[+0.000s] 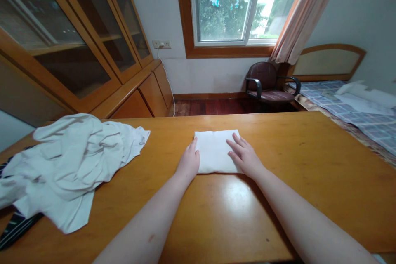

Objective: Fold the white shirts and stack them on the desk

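Note:
A white cloth (213, 152), folded into a neat flat rectangle, lies on the wooden table (198, 214) in front of me. My left hand (189, 159) rests along its left edge, fingers stretched forward and the thumb by the cloth's side. On the cloth's right part lies my right hand (246, 154), its fingers spread over the top surface. Neither hand grips or lifts the cloth. What the garment is cannot be made out from its folded shape.
A crumpled heap of white clothing (74, 156) covers the table's left side, with a dark striped cloth (20, 227) under it. Beyond the table stand a glass-fronted cabinet (89, 49), an office chair (266, 82) and a bed (365, 103). A white cord (168, 78) hangs from a wall socket.

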